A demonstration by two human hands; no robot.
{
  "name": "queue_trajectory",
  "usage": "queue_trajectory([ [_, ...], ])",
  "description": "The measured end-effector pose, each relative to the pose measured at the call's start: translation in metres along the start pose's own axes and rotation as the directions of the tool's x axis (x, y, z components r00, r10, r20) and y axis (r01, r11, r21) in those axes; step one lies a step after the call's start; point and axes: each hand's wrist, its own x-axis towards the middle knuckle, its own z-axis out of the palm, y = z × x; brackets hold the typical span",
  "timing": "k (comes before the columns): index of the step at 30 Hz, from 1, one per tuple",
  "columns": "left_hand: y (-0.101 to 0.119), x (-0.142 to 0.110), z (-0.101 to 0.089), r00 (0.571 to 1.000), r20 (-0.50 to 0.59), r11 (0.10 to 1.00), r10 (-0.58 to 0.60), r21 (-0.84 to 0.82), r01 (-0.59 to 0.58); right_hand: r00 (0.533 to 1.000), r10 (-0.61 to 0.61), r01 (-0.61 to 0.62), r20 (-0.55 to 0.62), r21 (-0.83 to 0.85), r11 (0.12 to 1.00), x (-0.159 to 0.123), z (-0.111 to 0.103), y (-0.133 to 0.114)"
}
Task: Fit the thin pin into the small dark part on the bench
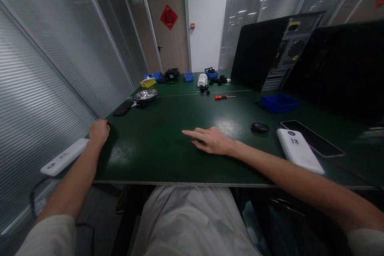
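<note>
My left hand [100, 131] is at the left edge of the green table [144, 164], its fingers curled closed. A small dark bit shows by its fingertips, too little to name. Beside that wrist lies a white power bank [64, 158] with a cable at its near end. Over the middle of the table is my right hand [211, 141], its index finger stretched to the left and the other fingers loosely bent apart. I see no object held in it; a faint thin light mark shows near its thumb tip.
A black mouse [259, 128], a second white power bank [299, 150] and a dark phone-like slab [318, 140] lie right. Farther back are a blue tray [280, 103], an orange screwdriver [221, 97], a metal dish [146, 95], a dark phone [123, 108] and a computer case [261, 54].
</note>
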Motion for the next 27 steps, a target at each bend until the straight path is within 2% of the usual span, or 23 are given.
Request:
queue_trajectory([
  [4,0.0,0.0,0.001,0.996,-0.076,0.996,-0.05,0.067,0.055,0.992,0.122,-0.118,-0.021,0.136,0.984,-0.008,0.02,0.026],
  [12,0.005,-0.004,0.006,0.987,-0.087,0.985,-0.134,0.096,0.142,0.992,0.125,-0.121,-0.021,0.139,0.983,-0.008,0.023,0.025],
  [19,-0.006,-0.004,0.005,0.987,-0.098,0.992,-0.127,-0.04,0.123,0.992,0.121,-0.117,-0.023,0.14,0.983,-0.008,0.021,0.023],
  [27,-0.008,0.006,0.0,0.964,-0.061,0.952,-0.257,-0.187,0.242,0.992,0.12,-0.115,-0.025,0.144,0.983,-0.009,0.021,0.023],
])
